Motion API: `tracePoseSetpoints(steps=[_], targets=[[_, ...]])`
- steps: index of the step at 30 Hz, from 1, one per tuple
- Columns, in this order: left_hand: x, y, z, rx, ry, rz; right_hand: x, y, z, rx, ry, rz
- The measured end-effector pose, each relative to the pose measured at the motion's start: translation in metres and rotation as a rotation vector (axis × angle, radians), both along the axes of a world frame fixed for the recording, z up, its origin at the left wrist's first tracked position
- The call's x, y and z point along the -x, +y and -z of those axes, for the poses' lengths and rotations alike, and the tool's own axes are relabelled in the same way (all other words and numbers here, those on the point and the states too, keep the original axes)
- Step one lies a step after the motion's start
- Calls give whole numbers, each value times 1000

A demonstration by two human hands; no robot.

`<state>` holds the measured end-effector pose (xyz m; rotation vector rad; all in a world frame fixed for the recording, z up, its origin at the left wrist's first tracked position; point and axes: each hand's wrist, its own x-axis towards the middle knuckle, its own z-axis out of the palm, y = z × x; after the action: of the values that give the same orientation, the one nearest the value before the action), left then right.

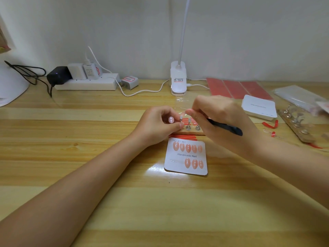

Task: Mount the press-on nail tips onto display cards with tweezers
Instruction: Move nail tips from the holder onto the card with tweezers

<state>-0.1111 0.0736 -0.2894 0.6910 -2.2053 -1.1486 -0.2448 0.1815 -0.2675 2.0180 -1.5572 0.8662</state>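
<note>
Head view, near to far: two bare forearms are seen reaching in from the bottom edge over a wooden table point(89, 202). Nearest the person, a white display card point(186, 171) printed "Handmade Nail" lies flat; five pink nail tips point(188, 148) are mounted in its upper row and three in the lower row, right of a bare clear strip. Just behind the card, red strips point(183, 136) and a wooden holder block point(194, 132) with small metal stands are seen; the block is partly hidden by both hands. Left hand point(156, 126) is curled, thumb and fingers pinched on a small pale piece point(181, 118) at the fingertips; what the piece is cannot be told. Right hand point(219, 114) is curled round black tweezers point(226, 127), whose rear end sticks out toward the right; the tips are hidden at the point where both hands meet, above the block. Clear film point(183, 102) is seen just behind the hands. Right of them: a white box point(259, 106), a second wooden strip of stands point(296, 124), red scraps point(270, 124), plastic bags point(299, 97). Far edge by the wall: red sheets point(236, 88), a white clip lamp point(178, 77), a power strip point(87, 83) with plugged chargers and cables.
</note>
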Motion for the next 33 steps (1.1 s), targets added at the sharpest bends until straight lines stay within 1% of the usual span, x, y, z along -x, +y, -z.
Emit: tracePoseSetpoints(steps=[6, 7, 8, 10, 12, 16, 19, 22, 25, 27, 29, 31, 33], targets=[[-1, 0, 0, 24, -3, 3, 2, -3, -6, -78, 191, 6], [-2, 0, 0, 41, -6, 8, 7, -3, -7, -92, 189, 30], [-3, 0, 0, 52, -9, 14, 15, -1, -9, -107, 135, 67], [-4, 0, 0, 52, -2, 24, 29, 3, -13, -102, -72, 130], [-4, -2, 1, 46, 12, 23, 32, 6, -15, -46, -290, 153], [-3, -2, 4, 77, 10, 28, 20, 8, -14, -29, -740, 69], [-4, -2, 5, 100, -4, 29, 13, 13, -13, 1, -1005, 40], [-4, -2, 6, 94, 10, 52, 7, 21, -13, -10, -1258, -28], [-5, -1, 4, 107, 15, 70, 2, 31, -13, -16, -1514, -52], [-7, -1, 0, 144, 11, 70, -1, 38, -11, -12, -1633, -55], [-12, 1, -8, 203, 28, 86, -5, 44, -7, -17, -1707, -51], [-21, 3, -22, 250, 72, 116, -7, 50, -2, -28, -1727, -37], [-34, 4, -33, 339, 81, 190, -8, 56, 2, -45, -1708, -24]])
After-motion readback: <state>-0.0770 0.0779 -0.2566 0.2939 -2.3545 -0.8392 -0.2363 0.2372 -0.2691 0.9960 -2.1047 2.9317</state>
